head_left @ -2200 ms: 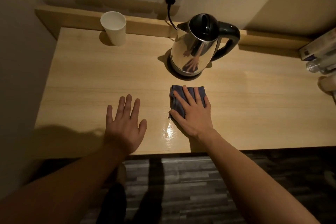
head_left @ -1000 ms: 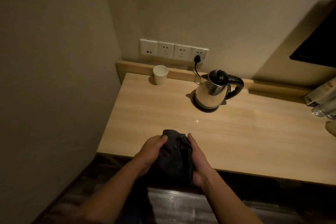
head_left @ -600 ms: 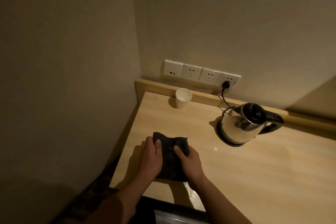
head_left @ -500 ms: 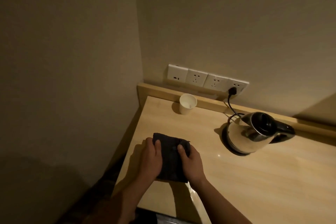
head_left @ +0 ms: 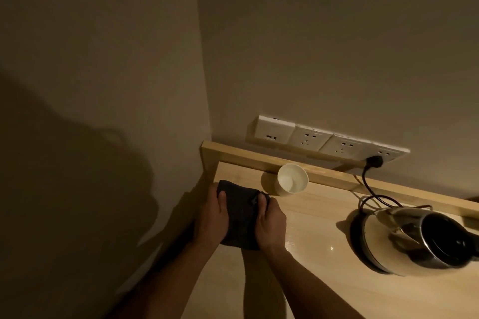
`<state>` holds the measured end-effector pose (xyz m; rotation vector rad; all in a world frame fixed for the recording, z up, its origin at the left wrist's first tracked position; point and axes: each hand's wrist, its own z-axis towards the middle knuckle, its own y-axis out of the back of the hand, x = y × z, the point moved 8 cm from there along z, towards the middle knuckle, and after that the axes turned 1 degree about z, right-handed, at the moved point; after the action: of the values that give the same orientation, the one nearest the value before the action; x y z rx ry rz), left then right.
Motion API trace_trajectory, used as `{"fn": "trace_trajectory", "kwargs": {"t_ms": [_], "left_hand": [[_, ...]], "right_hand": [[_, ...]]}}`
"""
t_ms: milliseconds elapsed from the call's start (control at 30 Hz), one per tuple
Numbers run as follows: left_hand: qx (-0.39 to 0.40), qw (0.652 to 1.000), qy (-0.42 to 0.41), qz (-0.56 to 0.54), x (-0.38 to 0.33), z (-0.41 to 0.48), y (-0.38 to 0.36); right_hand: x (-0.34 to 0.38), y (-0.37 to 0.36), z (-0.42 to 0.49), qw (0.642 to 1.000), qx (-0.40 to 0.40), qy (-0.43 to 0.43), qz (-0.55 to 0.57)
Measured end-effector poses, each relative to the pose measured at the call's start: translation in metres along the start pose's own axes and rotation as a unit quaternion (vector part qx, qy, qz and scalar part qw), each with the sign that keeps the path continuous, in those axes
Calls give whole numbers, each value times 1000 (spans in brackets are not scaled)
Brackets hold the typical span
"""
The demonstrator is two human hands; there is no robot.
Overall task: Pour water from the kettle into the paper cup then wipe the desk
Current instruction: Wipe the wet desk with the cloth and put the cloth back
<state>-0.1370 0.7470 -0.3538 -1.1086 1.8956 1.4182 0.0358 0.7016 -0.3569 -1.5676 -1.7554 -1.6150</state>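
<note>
The cloth (head_left: 239, 217), dark and folded, now lies pressed on the desk (head_left: 324, 215) near its back left corner, just in front of the paper cup (head_left: 293, 179); two seconds ago it sat mid-desk under the right hand alone, in front of the kettle (head_left: 420, 238). Both hands have since taken it up and carried it leftward: the left hand (head_left: 211, 215) clasps its left edge and the right hand (head_left: 272, 221) its right edge, fingers curled over the fabric, the thumbs lying on top. The cup stands upright by the back ledge, apart from the cloth; whether it holds water I cannot tell in this dim light. The kettle rests on its base to the right, well apart from the hands, its cord plugged into the wall sockets (head_left: 329, 141). I judge the pouring finished and the wiping under way, with the left corner as the patch now being covered.
</note>
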Motion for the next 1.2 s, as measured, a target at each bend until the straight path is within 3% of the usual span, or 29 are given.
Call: {"fn": "trace_trajectory", "kwargs": {"t_ms": [233,500,633,733,867,933,1033,1200], "left_hand": [[-1,1000,-2,27,0,61,-12],[-6,989,-35,147,0,78,-19],[-23,982,-72,171,-2,62,-14],[-37,962,-120,242,-2,49,-11],[5,904,-241,353,-11,45,-26],[53,873,-265,407,-5,46,-38],[93,874,-227,420,8,51,-40],[90,860,-221,452,5,47,-36]], "right_hand": [[9,-24,53,999,-37,-4,-27],[13,-26,50,996,-80,8,-41],[13,-29,26,982,-87,68,-151],[20,-41,5,944,-58,157,-283],[24,-60,7,906,10,253,-339],[15,-60,19,911,24,221,-347],[1,-53,30,915,39,181,-359],[-1,-49,32,906,66,184,-375]]}}
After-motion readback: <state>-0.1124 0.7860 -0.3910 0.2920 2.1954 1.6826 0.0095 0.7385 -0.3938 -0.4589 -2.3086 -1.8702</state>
